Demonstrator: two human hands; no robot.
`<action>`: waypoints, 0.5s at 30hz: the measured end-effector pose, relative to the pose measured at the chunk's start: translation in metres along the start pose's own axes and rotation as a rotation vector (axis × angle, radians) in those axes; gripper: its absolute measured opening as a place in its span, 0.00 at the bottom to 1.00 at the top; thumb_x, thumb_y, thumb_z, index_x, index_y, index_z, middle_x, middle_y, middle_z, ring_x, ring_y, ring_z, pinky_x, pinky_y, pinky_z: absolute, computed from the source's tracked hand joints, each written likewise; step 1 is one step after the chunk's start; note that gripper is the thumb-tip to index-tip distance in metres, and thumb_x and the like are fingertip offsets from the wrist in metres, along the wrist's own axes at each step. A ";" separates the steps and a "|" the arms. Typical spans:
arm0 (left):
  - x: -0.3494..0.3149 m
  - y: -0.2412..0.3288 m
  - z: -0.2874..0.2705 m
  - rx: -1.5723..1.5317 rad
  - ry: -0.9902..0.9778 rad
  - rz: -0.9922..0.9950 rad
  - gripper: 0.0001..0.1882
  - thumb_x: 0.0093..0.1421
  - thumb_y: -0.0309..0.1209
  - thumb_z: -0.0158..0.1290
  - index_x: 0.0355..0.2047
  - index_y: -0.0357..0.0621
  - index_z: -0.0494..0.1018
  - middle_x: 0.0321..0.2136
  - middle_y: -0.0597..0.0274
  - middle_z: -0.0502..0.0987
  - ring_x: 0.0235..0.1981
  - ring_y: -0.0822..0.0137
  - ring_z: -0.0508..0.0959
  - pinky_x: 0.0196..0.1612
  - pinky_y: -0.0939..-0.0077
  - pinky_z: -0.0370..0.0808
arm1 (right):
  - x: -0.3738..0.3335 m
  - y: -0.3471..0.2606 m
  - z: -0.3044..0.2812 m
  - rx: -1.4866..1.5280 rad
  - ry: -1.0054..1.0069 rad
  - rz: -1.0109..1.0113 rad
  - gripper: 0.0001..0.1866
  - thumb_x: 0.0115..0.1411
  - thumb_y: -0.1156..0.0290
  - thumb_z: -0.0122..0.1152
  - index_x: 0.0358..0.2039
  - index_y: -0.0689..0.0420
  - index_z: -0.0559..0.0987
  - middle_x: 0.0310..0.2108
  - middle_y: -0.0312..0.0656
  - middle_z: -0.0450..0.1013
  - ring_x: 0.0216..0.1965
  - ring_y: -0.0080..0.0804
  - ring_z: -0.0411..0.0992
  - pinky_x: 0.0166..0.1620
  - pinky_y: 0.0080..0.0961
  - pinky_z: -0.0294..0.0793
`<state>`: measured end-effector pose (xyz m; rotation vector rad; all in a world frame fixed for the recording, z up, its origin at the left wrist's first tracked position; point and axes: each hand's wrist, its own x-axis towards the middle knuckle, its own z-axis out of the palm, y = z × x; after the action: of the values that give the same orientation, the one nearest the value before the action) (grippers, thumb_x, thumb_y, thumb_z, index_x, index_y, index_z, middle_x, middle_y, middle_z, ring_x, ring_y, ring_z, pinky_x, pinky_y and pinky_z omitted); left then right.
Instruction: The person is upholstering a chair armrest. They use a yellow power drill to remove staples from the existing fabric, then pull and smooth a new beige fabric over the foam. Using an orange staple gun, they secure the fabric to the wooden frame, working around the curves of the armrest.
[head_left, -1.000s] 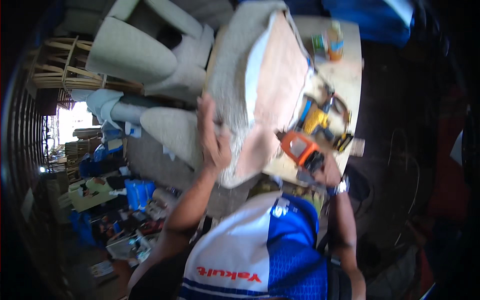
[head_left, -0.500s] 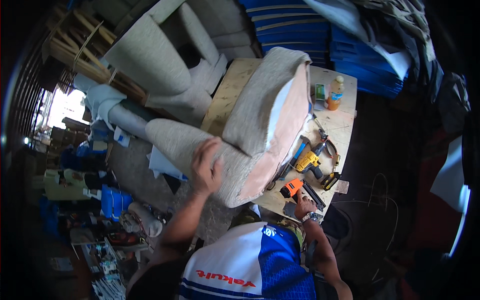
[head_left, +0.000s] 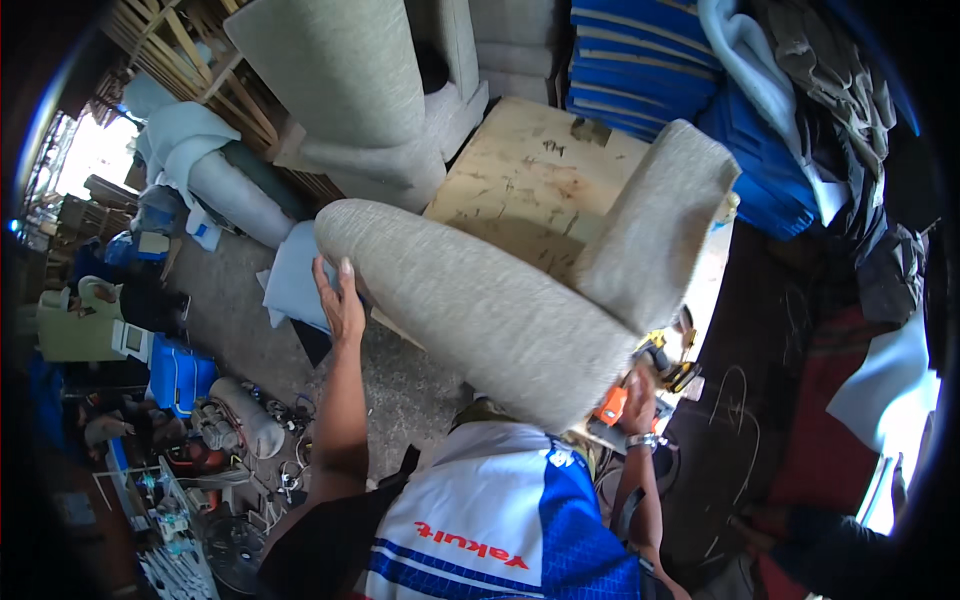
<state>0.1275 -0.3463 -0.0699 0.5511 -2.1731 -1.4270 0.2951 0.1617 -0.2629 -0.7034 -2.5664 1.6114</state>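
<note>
A grey-beige upholstered L-shaped furniture piece point(head_left: 480, 300) lies across the table point(head_left: 510, 160), its long arm reaching over the near left edge. My left hand point(head_left: 343, 305) is open at that arm's rounded left end, fingers spread and pointing up beside the fabric. Close against the piece's near right corner is my right hand point(head_left: 638, 400), its fingers blurred and partly hidden. Right beside it sits an orange tool point(head_left: 611, 405), mostly covered by the piece. A yellow-and-black power tool point(head_left: 655, 350) shows just beyond the right hand.
Blue stacked panels point(head_left: 640, 70) stand behind the table. Large upholstered furniture point(head_left: 340, 80) is at the back left, near a wrapped roll point(head_left: 240, 195). A blue box point(head_left: 182, 375) and a cylindrical machine point(head_left: 250, 420) are on the floor at left. A thin cable point(head_left: 740, 420) lies at right.
The upholstered piece has turned, its pink-and-white underside now out of sight. My left hand has moved left to its end. My right hand has moved from the orange tool to the piece's near corner.
</note>
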 end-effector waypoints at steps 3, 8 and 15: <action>0.035 -0.028 0.006 -0.004 0.012 0.167 0.37 0.71 0.48 0.46 0.70 0.36 0.50 0.68 0.40 0.55 0.67 0.46 0.59 0.67 0.56 0.57 | -0.016 -0.073 0.022 0.085 0.121 -0.163 0.27 0.72 0.57 0.46 0.62 0.63 0.69 0.58 0.52 0.71 0.59 0.43 0.69 0.60 0.37 0.68; 0.077 -0.047 0.016 -0.130 0.026 0.286 0.34 0.71 0.40 0.47 0.68 0.30 0.53 0.69 0.42 0.55 0.68 0.50 0.58 0.70 0.61 0.54 | -0.042 -0.108 0.052 0.153 0.116 0.060 0.30 0.75 0.51 0.38 0.63 0.64 0.67 0.59 0.49 0.70 0.58 0.37 0.70 0.59 0.32 0.71; 0.164 -0.060 0.032 -0.054 -0.065 0.306 0.35 0.70 0.49 0.46 0.66 0.33 0.60 0.63 0.38 0.64 0.59 0.47 0.70 0.62 0.59 0.67 | -0.037 -0.220 0.094 0.530 0.156 0.160 0.32 0.75 0.51 0.35 0.68 0.64 0.59 0.62 0.50 0.66 0.61 0.39 0.67 0.63 0.34 0.67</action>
<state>-0.0194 -0.4391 -0.1083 0.1441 -2.1502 -1.3464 0.2253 -0.0117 -0.1086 -0.9418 -1.8856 2.0616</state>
